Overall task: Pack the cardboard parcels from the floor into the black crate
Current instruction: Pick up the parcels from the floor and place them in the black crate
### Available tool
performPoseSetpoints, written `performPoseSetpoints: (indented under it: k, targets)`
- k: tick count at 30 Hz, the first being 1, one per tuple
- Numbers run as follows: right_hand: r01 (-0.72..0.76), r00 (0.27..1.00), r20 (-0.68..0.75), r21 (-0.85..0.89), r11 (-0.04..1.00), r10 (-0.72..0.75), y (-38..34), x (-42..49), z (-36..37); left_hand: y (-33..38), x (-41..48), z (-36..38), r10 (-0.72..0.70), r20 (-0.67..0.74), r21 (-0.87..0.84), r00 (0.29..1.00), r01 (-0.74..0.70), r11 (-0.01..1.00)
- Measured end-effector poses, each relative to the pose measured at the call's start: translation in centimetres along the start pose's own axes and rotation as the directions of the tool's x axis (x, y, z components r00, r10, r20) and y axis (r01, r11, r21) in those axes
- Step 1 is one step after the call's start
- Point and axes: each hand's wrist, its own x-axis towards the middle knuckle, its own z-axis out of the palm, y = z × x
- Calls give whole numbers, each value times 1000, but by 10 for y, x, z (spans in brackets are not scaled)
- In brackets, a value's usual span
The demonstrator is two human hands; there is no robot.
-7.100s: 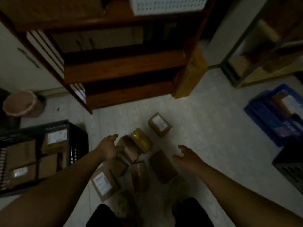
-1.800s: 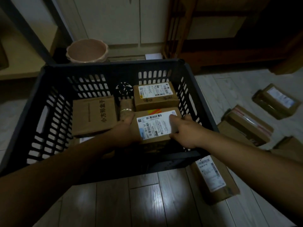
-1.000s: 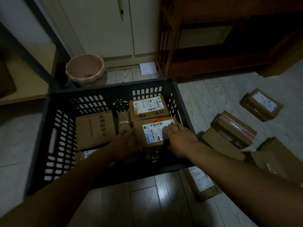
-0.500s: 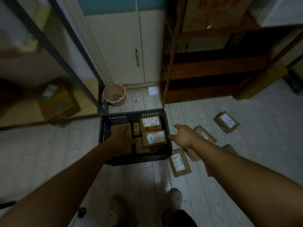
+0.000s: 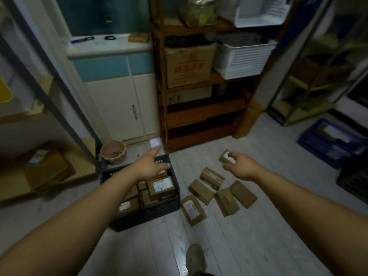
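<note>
Now the hands are held apart, empty: left hand (image 5: 151,166) spread over the black crate (image 5: 143,214) at lower centre, right hand (image 5: 242,168) loosely curled above parcels (image 5: 201,192) scattered on the floor (image 5: 258,226) just right of it.

Left hand (image 5: 150,166) stretches forward, spread flat; right hand (image 5: 241,167) extends, loosely curled.

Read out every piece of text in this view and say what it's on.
Nothing here is legible.
Red print, big carton on the wooden shelf: blurred.
White label, top parcel in the black crate: too small.
White label, floor parcel beside the crate: too small.
Red-and-white print, taped parcel further right: blurred.
</note>
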Motion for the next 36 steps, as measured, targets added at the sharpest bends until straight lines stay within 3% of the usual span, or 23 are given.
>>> performPoseSetpoints:
  k: [11, 20, 28, 36]
  targets:
    - [-53, 992, -118, -31, 998, 49, 155, -64, -78, 139, -14, 98, 148, 62, 50, 987, -151, 987]
    - [-61, 997, -51, 32, 998, 62, 308, -36, -134, 257, 25, 221, 102, 137, -32, 985, -98, 995]
    - [-31, 997, 75, 90, 995, 24, 318, 54, -141, 253, 90, 232, -11, 167, -27, 986, 16, 999]
    - [-96, 973, 219, 83, 992, 76, 331, 156, -134, 252, 202, 244, -138, 216, -142, 967, 171, 975]
